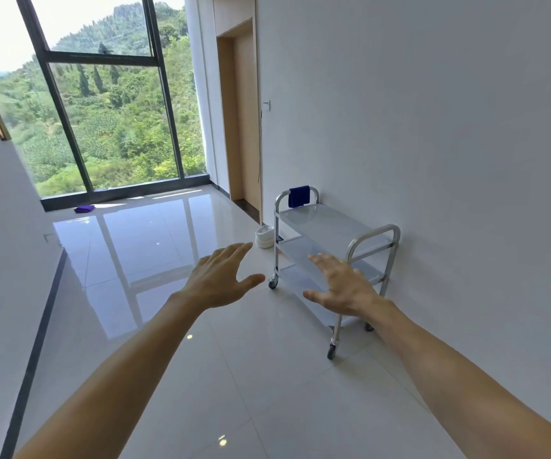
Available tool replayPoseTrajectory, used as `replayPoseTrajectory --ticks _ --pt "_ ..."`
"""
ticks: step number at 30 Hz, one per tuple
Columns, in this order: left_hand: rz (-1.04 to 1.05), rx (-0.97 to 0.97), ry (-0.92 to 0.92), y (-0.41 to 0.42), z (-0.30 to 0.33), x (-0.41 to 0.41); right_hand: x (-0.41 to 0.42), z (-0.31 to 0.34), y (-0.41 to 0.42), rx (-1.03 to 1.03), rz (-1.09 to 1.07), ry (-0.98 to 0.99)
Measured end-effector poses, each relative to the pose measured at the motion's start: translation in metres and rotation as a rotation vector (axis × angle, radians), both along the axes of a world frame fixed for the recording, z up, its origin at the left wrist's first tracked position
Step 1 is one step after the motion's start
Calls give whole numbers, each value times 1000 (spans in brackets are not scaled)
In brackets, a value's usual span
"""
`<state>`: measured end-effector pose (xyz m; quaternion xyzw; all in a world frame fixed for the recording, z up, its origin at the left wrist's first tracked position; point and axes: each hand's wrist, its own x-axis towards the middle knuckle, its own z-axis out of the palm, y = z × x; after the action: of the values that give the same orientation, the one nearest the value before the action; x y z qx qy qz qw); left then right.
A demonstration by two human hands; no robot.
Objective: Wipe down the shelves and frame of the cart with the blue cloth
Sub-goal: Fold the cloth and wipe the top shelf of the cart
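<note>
- Three shelves make up the metal cart (330, 226), which stands on castors against the white wall (449, 127), well ahead of the person on the glossy tiled floor (234, 376).
- Both arms reach out toward it, with the left hand (221, 279) and the right hand (343, 286) spread flat, fingers loose and holding nothing; neither touches the cart.
- The blue cloth (299, 196) hangs folded over the far handle rail, above the top shelf, so nothing has been wiped so far as I can judge.
- A small stack of white bowls (264, 236) sits on the floor just beside the cart's far leg (worth not kicking on the way in).
- A purple rag (84, 209) lies on the floor by the window; it may be another cloth, though it is too small to tell.
- The step in hand looks like the approach: walk up close, lift the cloth off the rail with one hand and steady the frame with the other, since the castors could let it roll. Start on the top shelf and work downward, then the rails and legs.
</note>
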<state>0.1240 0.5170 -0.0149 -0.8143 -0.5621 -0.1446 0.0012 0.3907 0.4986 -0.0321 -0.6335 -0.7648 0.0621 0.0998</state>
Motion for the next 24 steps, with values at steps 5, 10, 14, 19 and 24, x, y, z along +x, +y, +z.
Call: replayPoseTrajectory --ticks 5,10,14,19,24 --pt "-24 -14 -12 95 -4 -2 1 -2 81 -7 -27 13" --pt "-43 -18 -23 178 -10 7 10 -9 154 -29 -54 54" --pt "-75 -21 -26 246 -19 23 23 -19 221 -32 -62 66" --pt "-73 -31 -34 337 -31 49 43 -33 320 -22 -48 65" --pt "-39 -72 -76 424 -36 69 61 -36 421 -44 3 70"
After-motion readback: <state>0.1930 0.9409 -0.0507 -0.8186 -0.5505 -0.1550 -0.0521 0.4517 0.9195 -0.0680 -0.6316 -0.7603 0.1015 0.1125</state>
